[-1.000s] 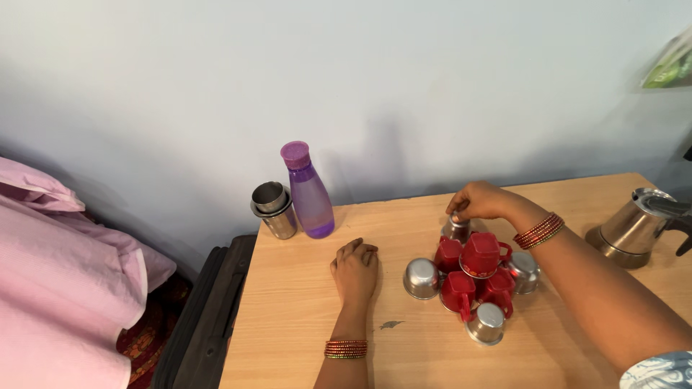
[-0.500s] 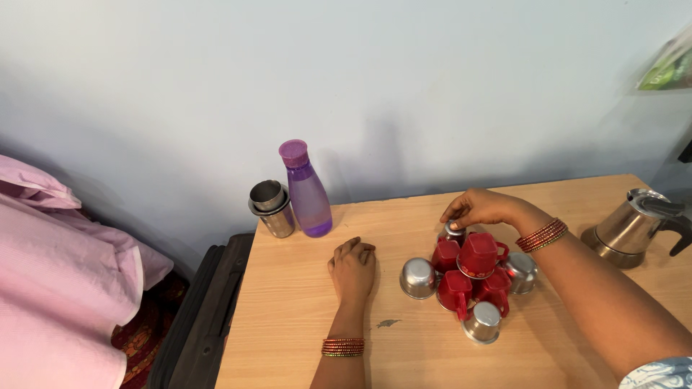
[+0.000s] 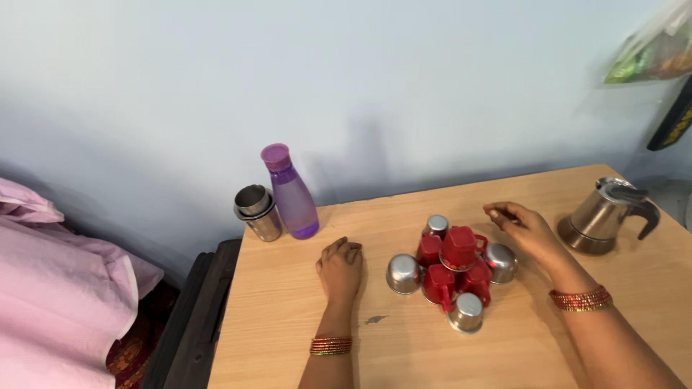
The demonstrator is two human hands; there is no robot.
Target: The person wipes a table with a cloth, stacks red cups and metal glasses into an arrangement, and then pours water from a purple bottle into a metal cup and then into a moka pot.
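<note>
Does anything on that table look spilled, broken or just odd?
Nothing is spilled or broken. The red cups and steel cups stand upside down in a tight cluster, one red cup stacked on top. A small dark mark shows on the table.

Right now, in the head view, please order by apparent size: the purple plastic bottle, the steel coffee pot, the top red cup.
1. Purple plastic bottle and steel coffee pot: look alike, unranked.
2. Top red cup: smallest.
</note>
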